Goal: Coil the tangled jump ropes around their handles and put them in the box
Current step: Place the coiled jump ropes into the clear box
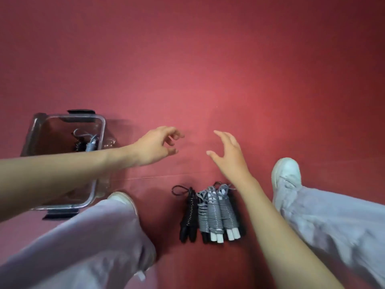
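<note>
Ropes, look: you had a row of coiled jump ropes [210, 213] in front of you. The black-cord bundle [188, 215] sat at the row's left end. The grey-and-white bundles [216, 211] were wound tight round black or white handles. Short loops of cord stuck out at the far ends.
Ropes, place: the bundles lay side by side and touching on the dull red floor [208, 69], between your legs, handle ends toward you.
Ropes in box: one black coil [78, 145] and one grey coil [91, 142] lay inside the box, their near ends hidden by your forearm.
Left hand: your left hand [156, 144] hovered over bare floor, beyond the row and to its left. Its fingers were loosely curled with the thumb near the fingertips, and it gripped nothing.
Right hand: your right hand [229, 151] hovered just beyond the row's right end, fingers spread, palm empty.
Hands to ropes: neither hand touched a rope, and the row lay nearer to you than both.
Box: the clear rectangular plastic box [102, 127] with black clip latches [80, 112] stood on the floor at your left, well apart from the row.
In the way: your left forearm crossed over the box's near half and hid that part.
Around: you wore pale lilac trousers [93, 236]. The left white shoe [123, 198] sat between box and row, and the right white shoe [287, 176] just right of your right hand. A thin seam [156, 177] ran across the floor.
</note>
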A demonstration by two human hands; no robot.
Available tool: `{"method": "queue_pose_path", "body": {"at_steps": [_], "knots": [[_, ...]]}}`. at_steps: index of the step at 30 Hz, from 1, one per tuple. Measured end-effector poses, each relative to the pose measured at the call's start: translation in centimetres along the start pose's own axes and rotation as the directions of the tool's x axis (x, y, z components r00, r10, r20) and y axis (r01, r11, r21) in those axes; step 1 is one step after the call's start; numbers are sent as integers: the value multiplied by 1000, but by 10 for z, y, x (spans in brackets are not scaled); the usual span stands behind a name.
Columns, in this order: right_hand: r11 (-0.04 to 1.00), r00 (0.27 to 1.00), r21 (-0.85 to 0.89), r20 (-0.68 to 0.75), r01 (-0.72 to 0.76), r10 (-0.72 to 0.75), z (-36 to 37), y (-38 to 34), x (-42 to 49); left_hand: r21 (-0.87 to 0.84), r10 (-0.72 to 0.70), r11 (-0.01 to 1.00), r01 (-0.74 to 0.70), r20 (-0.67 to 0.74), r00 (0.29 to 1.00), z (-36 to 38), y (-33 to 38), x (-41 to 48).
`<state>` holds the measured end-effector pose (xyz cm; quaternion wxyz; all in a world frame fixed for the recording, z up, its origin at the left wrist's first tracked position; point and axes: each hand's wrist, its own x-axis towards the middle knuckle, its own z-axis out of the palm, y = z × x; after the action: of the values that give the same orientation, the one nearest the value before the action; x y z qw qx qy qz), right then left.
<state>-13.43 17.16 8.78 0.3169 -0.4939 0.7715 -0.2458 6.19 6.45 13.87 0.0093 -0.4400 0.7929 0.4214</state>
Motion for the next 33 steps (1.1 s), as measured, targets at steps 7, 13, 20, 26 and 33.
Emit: {"method": "queue_pose_path", "body": {"at_steps": [7,13,20,26,33], "knots": [[978,965,-88,169,-187,200,-11,68,-50,-84,-186,978,192,78,980,126,28,-9],[956,914,-136,286,-260,289,9,107,-92,-230,-479,843,486,89,873,228,15,-47],[959,910,-179,319,-217,266,40,120,-118,-477,-610,658,583,118,784,274,12,-56],[943,911,-83,245,-322,332,41,116,-117,-602,-578,549,580,228,783,282,-16,-47],[942,925,28,200,-335,323,34,102,-120,-707,-488,508,492,235,841,247,10,-56]]}}
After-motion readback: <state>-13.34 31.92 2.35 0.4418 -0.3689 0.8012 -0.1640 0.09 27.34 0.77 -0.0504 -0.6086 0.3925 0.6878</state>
